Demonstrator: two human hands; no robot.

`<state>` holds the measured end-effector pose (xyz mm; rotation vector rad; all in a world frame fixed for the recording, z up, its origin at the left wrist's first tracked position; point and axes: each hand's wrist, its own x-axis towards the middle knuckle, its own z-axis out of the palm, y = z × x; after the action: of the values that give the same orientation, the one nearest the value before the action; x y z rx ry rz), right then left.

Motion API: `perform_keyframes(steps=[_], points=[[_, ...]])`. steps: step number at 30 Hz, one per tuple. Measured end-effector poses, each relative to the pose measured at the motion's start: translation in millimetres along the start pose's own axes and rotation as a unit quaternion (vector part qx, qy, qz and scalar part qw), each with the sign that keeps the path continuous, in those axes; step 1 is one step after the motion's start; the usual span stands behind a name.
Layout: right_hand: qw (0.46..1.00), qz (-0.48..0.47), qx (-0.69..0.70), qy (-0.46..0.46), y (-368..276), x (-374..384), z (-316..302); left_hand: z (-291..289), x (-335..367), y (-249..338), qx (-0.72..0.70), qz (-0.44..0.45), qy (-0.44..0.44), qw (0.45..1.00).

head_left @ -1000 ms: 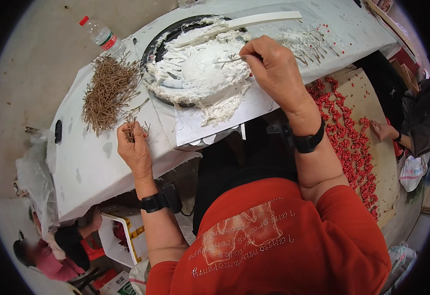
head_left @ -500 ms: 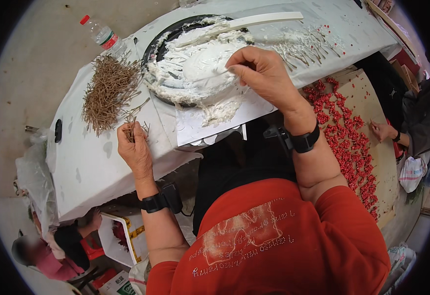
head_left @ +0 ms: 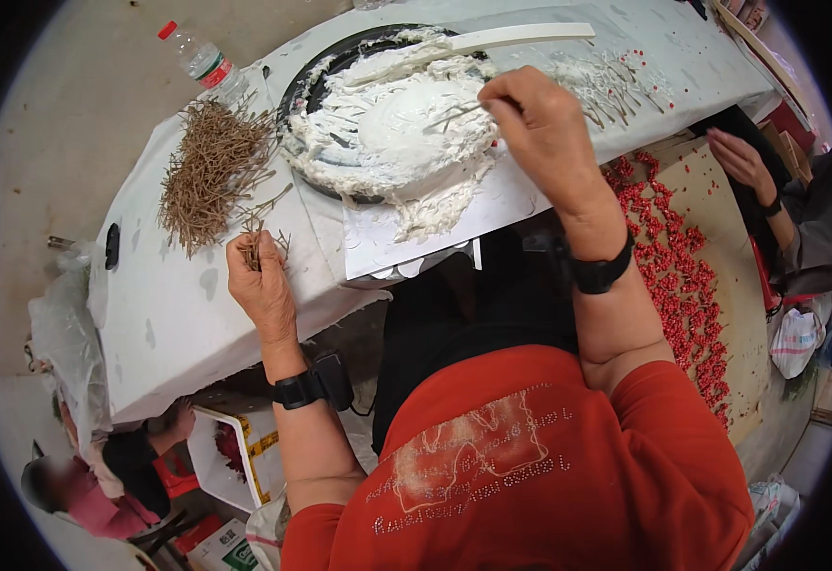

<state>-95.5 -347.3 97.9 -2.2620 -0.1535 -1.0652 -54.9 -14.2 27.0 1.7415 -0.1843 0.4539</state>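
My left hand [head_left: 262,284] is closed around a small bunch of brown twigs [head_left: 262,228] at the table's near edge. Beyond it lies a heaped pile of brown twigs [head_left: 208,176]. Over the right side of a round black tray [head_left: 287,107], my right hand [head_left: 541,124] pinches a thin twig [head_left: 456,116] by its end. The twig points left above the thick white paste [head_left: 401,133] that covers the tray. A long white flat stick [head_left: 520,38] rests across the tray's far rim. White paper [head_left: 368,243] with a lump of paste on it sits under the tray's near side.
Twigs with white-coated tips [head_left: 616,90] lie to the right on the white-covered table [head_left: 164,333]. A plastic bottle [head_left: 208,68] stands at the far left. Many red berries [head_left: 673,266] cover a board on the right, where a co-worker's hand [head_left: 741,160] is raised. Another person [head_left: 111,490] sits lower left.
My right hand has moved right and a little away from me, bringing the twig across the paste. The left hand stays put. The co-worker's hand at right has risen off the berry board.
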Motion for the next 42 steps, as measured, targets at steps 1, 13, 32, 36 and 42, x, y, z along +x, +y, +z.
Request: perform_keyframes(steps=[1, 13, 32, 36, 42], points=[[1.000, 0.000, 0.000, 0.000, -0.3, 0.0, 0.6, 0.4, 0.1, 0.4, 0.000, -0.001, 0.000, 1.000], [0.997, -0.024, -0.056, -0.049, -10.9, -5.3, -6.6, -0.6, -0.6, -0.4, 0.016, 0.011, 0.010, 1.000], [0.999, -0.020, 0.035, 0.029, -1.8, -13.6, 11.8, 1.9, -0.2, 1.5, 0.027, 0.012, 0.006, 1.000], [0.996, -0.017, -0.093, -0.008, 2.5, -15.5, 9.5, 0.9, -0.1, 1.8, 0.039, 0.015, 0.005, 0.999], [0.990, -0.017, -0.133, 0.049, -12.8, -4.8, -7.8, 1.2, -0.3, 2.3, 0.034, 0.007, 0.003, 0.999]])
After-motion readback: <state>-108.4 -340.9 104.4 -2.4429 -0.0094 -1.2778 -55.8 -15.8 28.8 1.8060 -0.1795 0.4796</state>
